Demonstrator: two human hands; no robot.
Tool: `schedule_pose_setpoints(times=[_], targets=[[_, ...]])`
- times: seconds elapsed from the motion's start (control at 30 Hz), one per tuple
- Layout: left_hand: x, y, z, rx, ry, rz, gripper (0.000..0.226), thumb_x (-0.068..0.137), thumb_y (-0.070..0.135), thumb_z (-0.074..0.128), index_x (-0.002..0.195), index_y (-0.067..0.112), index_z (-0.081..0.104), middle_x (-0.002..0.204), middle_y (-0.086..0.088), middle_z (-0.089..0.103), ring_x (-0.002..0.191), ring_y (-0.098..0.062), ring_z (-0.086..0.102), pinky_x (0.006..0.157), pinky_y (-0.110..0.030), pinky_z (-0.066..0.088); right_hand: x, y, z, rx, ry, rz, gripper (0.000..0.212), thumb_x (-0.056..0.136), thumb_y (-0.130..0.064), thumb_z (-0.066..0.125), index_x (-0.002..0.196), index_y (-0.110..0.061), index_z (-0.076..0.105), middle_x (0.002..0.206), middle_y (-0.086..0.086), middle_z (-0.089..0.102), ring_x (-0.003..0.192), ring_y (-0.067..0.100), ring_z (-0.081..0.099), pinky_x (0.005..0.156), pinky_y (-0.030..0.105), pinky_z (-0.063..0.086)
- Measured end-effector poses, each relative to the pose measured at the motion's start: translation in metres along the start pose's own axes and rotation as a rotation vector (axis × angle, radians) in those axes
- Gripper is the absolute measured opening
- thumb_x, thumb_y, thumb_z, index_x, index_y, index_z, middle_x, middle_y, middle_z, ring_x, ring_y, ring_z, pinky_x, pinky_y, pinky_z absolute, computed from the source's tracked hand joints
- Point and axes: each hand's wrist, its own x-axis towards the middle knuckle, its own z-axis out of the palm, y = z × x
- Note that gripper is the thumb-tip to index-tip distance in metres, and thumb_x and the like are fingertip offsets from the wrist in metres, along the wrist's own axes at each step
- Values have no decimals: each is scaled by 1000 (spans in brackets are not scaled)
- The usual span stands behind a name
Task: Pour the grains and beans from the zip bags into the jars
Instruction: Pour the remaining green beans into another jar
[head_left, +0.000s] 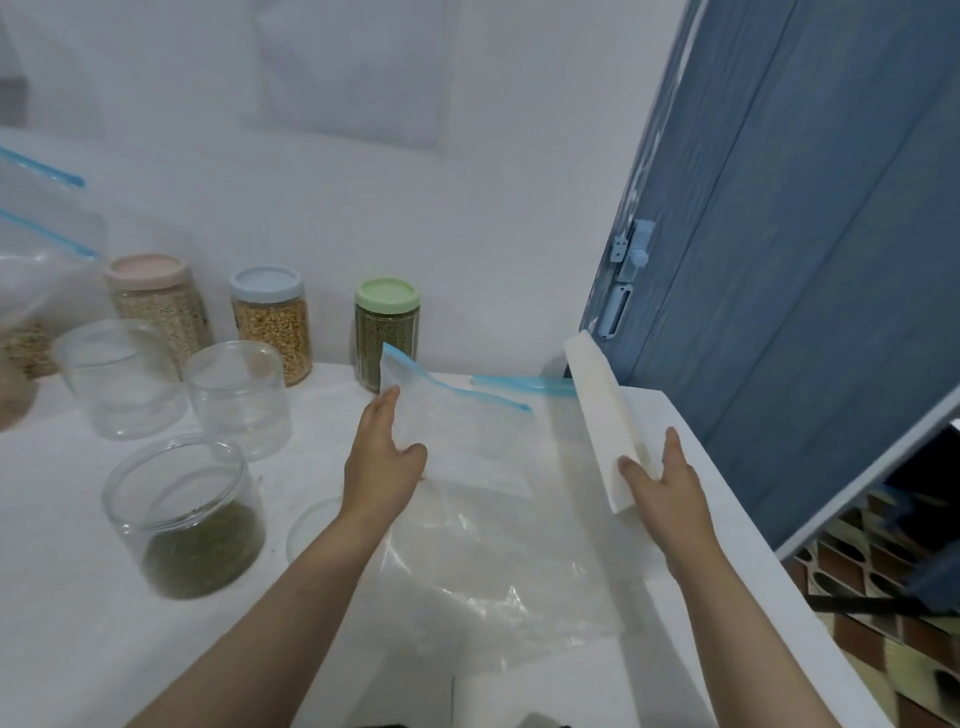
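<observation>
My left hand (382, 457) pinches the edge of an empty clear zip bag (467, 431) with a blue zip strip, lifted a little off the white table (78, 597). My right hand (662, 480) grips the near end of a long white block (605, 410), tilted up over the table's right side. More empty zip bags (498, 571) lie flat under both hands. An open jar (184, 514) with green beans in its bottom stands at the left front. Two empty open jars (122, 376) (239, 397) stand behind it.
Three lidded full jars line the wall: pink lid (150, 306), blue lid (270, 325), green lid (387, 332). A bag with grains (31, 291) hangs at the far left. A clear lid (314, 530) lies by my left forearm. A blue door (805, 234) stands right of the table.
</observation>
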Motion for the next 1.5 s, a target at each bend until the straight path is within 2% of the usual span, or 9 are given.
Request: schedule_pose_setpoints(times=[0.17,0.27,0.33,0.53,0.67,0.83,0.97,1.27,1.5], targets=[[-1,9,35,-96,-52,-21,82,81,-1,57,153,28,31,156,10,29,130,-23,49,101,-38,49,-3,3,-12,74,-6,-66,74,99,-36,55,159,-34,11,155,2,34,137,25,39,93,32,37],[1,22,61,-184,-107,-22,83,81,-7,55,153,27,32,153,13,29,125,-16,50,78,-19,52,1,7,-21,110,-15,-102,75,98,-35,58,158,-37,13,153,-1,35,133,23,42,89,32,40],[4,28,79,-277,-126,-42,80,84,-9,54,152,27,33,151,12,29,118,-21,56,69,-17,53,3,9,-24,119,-17,-125,74,98,-35,58,158,-38,15,151,-1,36,130,23,44,90,34,44],[20,37,122,-353,-123,-5,79,84,-12,54,151,26,36,147,15,30,124,-24,52,65,-16,54,9,20,-27,122,4,-219,68,98,-34,58,157,-35,22,139,-7,40,123,15,45,105,45,46],[45,41,130,-296,-114,3,80,84,-12,57,152,22,34,155,5,28,130,-18,43,85,-30,57,18,28,-27,43,-6,-233,69,97,-35,59,157,-33,23,143,-6,38,129,13,42,111,43,39],[68,28,136,-104,-205,-48,77,88,4,66,154,25,30,159,1,23,142,-23,34,110,-33,39,28,35,-7,-199,-50,-207,70,99,-41,53,158,-33,17,151,-4,31,134,22,41,113,45,29],[73,13,137,-95,-212,-114,74,90,15,69,152,29,33,157,3,28,136,-26,45,112,-43,40,27,44,13,-410,-54,-196,68,100,-46,46,157,-33,12,154,-5,25,133,23,38,107,40,29],[55,28,126,170,-186,-8,54,99,16,55,151,19,39,163,-2,16,148,-21,24,113,-24,23,31,42,40,-732,-56,-188,68,101,-49,34,158,-31,2,163,8,13,138,28,26,110,41,25],[-10,58,121,502,-315,112,51,107,29,35,155,13,27,164,0,21,153,-18,4,122,-36,1,33,40,44,-767,-52,-185,67,101,-49,33,158,-31,3,163,8,15,139,29,26,109,41,25]])
